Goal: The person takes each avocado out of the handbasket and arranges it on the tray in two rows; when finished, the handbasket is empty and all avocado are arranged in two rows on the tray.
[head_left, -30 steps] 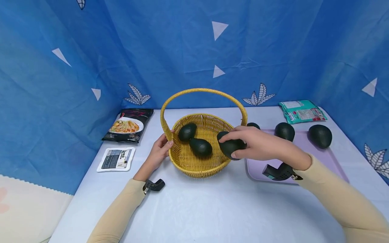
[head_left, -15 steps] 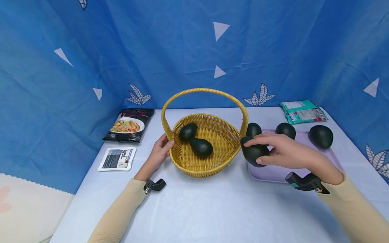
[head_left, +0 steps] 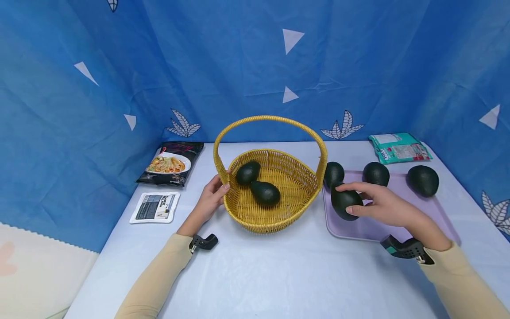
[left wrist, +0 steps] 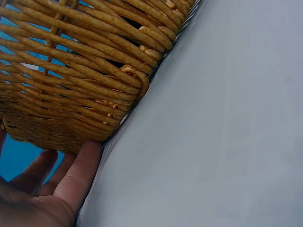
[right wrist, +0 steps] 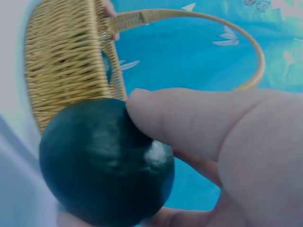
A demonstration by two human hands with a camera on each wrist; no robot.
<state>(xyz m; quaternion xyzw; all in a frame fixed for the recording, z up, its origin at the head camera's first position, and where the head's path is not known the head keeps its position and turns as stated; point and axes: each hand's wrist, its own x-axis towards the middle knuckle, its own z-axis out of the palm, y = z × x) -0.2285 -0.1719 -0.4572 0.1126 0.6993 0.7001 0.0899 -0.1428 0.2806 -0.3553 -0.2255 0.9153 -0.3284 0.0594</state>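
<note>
A yellow wicker basket (head_left: pixel 264 228) with a tall hoop handle stands mid-table. Two dark green avocados (head_left: pixel 265 193) lie inside it, touching. At the basket's left side my left hand (head_left: pixel 210 197) holds the rim by the handle's base; the left wrist view has its fingers (left wrist: pixel 78 177) against the woven wall. My right hand (head_left: pixel 384 204) grips another avocado (head_left: pixel 345 204) between thumb and fingers, over the left part of a lilac tray (head_left: pixel 350 232). In the right wrist view this avocado (right wrist: pixel 106 161) hides part of the basket.
Three more avocados are at the tray: one (head_left: pixel 334 173) at its left corner, one (head_left: pixel 376 173) at the back, one (head_left: pixel 423 180) at the right. A teal packet (head_left: pixel 399 147) lies behind. On the left are a black noodle packet (head_left: pixel 170 164) and a white flat pack (head_left: pixel 155 207).
My right hand has carried its avocado rightward, from above the basket's right rim to above the tray. The left hand and the basket stay in place.
</note>
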